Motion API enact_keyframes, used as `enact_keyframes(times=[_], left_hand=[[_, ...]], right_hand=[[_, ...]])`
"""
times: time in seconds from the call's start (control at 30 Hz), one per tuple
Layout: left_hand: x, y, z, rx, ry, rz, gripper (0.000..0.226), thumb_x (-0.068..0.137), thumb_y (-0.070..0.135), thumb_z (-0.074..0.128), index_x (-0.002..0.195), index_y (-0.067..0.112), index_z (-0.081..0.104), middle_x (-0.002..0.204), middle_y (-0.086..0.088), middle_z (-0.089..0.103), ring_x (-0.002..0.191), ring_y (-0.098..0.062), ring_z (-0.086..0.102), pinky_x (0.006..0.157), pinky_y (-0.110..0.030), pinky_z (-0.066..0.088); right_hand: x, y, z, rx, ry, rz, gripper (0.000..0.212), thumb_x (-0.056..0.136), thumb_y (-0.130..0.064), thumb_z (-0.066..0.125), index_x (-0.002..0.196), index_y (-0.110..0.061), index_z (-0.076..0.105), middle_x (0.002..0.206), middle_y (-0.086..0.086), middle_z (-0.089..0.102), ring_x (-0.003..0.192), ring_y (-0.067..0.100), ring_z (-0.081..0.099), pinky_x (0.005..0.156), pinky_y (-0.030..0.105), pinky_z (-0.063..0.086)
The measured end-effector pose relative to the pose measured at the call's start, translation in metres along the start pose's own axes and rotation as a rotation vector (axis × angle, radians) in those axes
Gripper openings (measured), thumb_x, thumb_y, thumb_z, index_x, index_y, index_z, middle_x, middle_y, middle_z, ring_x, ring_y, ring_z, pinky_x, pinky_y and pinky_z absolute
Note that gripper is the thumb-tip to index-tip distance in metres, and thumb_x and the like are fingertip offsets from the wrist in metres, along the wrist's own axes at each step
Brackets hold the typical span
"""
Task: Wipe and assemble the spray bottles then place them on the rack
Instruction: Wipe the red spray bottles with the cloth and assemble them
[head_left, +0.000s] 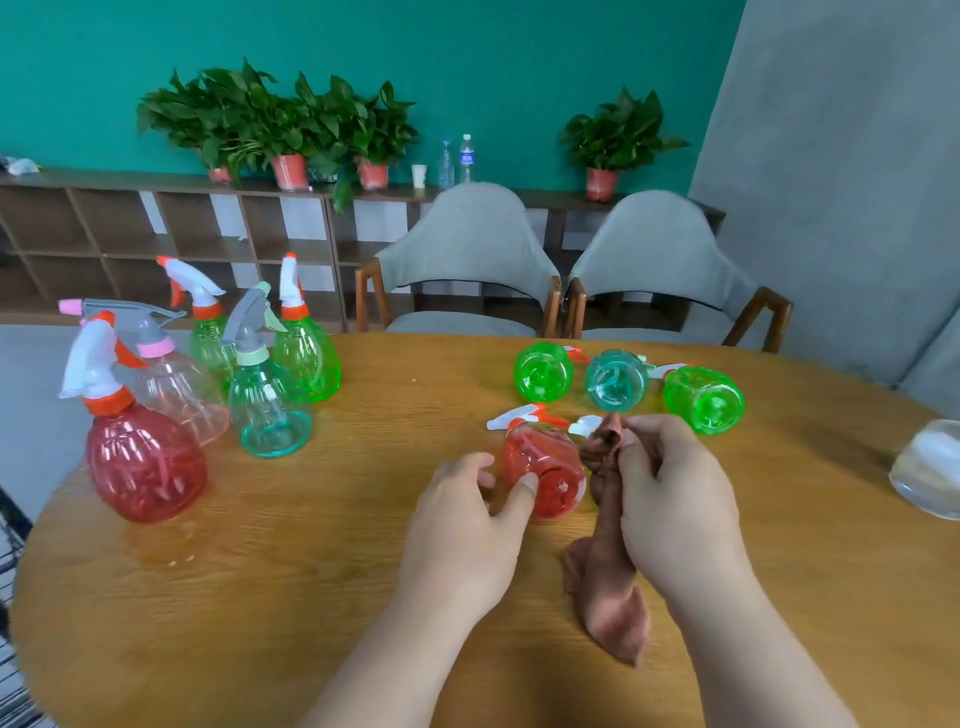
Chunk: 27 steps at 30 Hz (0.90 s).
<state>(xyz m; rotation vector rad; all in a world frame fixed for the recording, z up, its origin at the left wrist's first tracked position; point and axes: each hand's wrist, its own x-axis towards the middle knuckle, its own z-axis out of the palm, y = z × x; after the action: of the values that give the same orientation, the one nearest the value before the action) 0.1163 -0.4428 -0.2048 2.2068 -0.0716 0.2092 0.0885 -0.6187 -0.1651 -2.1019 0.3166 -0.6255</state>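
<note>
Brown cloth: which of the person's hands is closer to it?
Right. The right hand grips the brown cloth; the left hand is to its left, holding the lying red bottle.

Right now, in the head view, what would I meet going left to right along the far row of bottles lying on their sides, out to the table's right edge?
Green bottle → teal bottle → second green bottle → clear container at the right edge.

Open tabletop (410, 431) between standing bottles (270, 410) (far left) and toppled bottles (543, 372), apparently passable
</note>
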Motion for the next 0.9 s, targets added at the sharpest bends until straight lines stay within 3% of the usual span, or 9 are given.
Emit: enact_keyframes(times=[0.07, 0.17, 0.27, 0.33, 0.4, 0.5, 0.67, 0.8, 0.9], left_hand=[[0.002, 0.000, 0.003, 0.035, -0.018, -0.013, 0.072, 0.097, 0.076, 0.052, 0.150, 0.027, 0.057, 0.123, 0.018, 0.062, 0.110, -0.010, 0.064, 0.098, -0.037, 0.056], [0.004, 0.005, 0.004, 0.074, -0.065, -0.052, 0.080, 0.097, 0.081, 0.041, 0.149, 0.023, 0.057, 0.125, 0.014, 0.064, 0.116, -0.015, 0.062, 0.101, -0.039, 0.053], [0.005, 0.012, 0.005, 0.056, -0.117, -0.061, 0.059, 0.099, 0.078, 0.040, 0.120, 0.030, 0.069, 0.112, 0.014, 0.069, 0.109, -0.013, 0.063, 0.097, -0.038, 0.053], [0.006, 0.015, 0.007, -0.025, -0.135, -0.079, 0.041, 0.101, 0.073, 0.044, 0.094, 0.038, 0.065, 0.097, 0.017, 0.070, 0.096, -0.008, 0.066, 0.091, -0.036, 0.056], [0.007, 0.014, 0.009, -0.130, -0.115, -0.113, 0.040, 0.102, 0.069, 0.049, 0.086, 0.037, 0.067, 0.089, 0.015, 0.074, 0.090, -0.005, 0.069, 0.090, -0.038, 0.058], [0.008, 0.011, 0.008, -0.247, -0.053, -0.168, 0.051, 0.102, 0.066, 0.052, 0.091, 0.024, 0.078, 0.086, 0.008, 0.078, 0.086, -0.009, 0.071, 0.088, -0.041, 0.059], [0.003, 0.013, -0.002, -0.464, 0.024, -0.290, 0.057, 0.100, 0.067, 0.055, 0.083, 0.019, 0.081, 0.080, -0.001, 0.078, 0.086, -0.020, 0.073, 0.083, -0.039, 0.057], [-0.001, 0.012, -0.008, -0.657, 0.084, -0.352, 0.056, 0.097, 0.070, 0.059, 0.089, 0.019, 0.082, 0.084, -0.004, 0.081, 0.092, -0.028, 0.077, 0.091, -0.049, 0.063], [-0.005, 0.014, -0.015, -0.847, 0.067, -0.357, 0.047, 0.098, 0.067, 0.061, 0.105, 0.025, 0.083, 0.097, 0.001, 0.084, 0.100, -0.021, 0.079, 0.095, -0.044, 0.063]], right_hand=[[-0.002, 0.003, 0.005, 0.004, -0.032, 0.012, 0.011, 0.110, -0.021, 0.053, 0.113, -0.030, 0.060, 0.090, -0.020, 0.067, 0.082, 0.012, 0.060, 0.064, 0.022, 0.035], [-0.002, 0.005, 0.011, -0.001, -0.063, 0.047, 0.010, 0.111, -0.023, 0.050, 0.112, -0.031, 0.056, 0.088, -0.012, 0.068, 0.080, 0.018, 0.064, 0.068, 0.032, 0.035], [-0.002, 0.007, 0.015, 0.007, -0.086, 0.094, 0.009, 0.111, -0.023, 0.050, 0.111, -0.030, 0.055, 0.085, -0.011, 0.067, 0.076, 0.007, 0.061, 0.070, 0.034, 0.037], [-0.001, 0.009, 0.018, 0.053, -0.082, 0.114, 0.009, 0.111, -0.023, 0.052, 0.112, -0.028, 0.059, 0.086, -0.007, 0.072, 0.082, 0.016, 0.068, 0.073, 0.036, 0.044], [-0.003, 0.008, 0.021, 0.090, -0.075, 0.125, 0.010, 0.110, -0.025, 0.053, 0.110, -0.029, 0.061, 0.085, -0.007, 0.075, 0.087, 0.022, 0.071, 0.077, 0.038, 0.051], [-0.008, 0.005, 0.024, 0.095, -0.074, 0.088, 0.012, 0.110, -0.027, 0.054, 0.103, -0.035, 0.060, 0.088, -0.010, 0.077, 0.090, 0.017, 0.073, 0.083, 0.038, 0.056], [-0.019, -0.009, 0.024, 0.110, -0.100, 0.001, 0.019, 0.110, -0.024, 0.055, 0.098, -0.037, 0.060, 0.086, -0.018, 0.075, 0.084, -0.010, 0.066, 0.066, 0.007, 0.044], [-0.026, -0.023, 0.024, 0.154, -0.121, -0.099, 0.015, 0.110, -0.023, 0.056, 0.103, -0.035, 0.063, 0.088, -0.023, 0.076, 0.084, -0.005, 0.071, 0.072, 0.015, 0.053], [-0.031, -0.032, 0.022, 0.209, -0.128, -0.166, 0.017, 0.109, -0.019, 0.056, 0.102, -0.033, 0.064, 0.090, -0.028, 0.076, 0.083, -0.005, 0.072, 0.066, 0.009, 0.049]])
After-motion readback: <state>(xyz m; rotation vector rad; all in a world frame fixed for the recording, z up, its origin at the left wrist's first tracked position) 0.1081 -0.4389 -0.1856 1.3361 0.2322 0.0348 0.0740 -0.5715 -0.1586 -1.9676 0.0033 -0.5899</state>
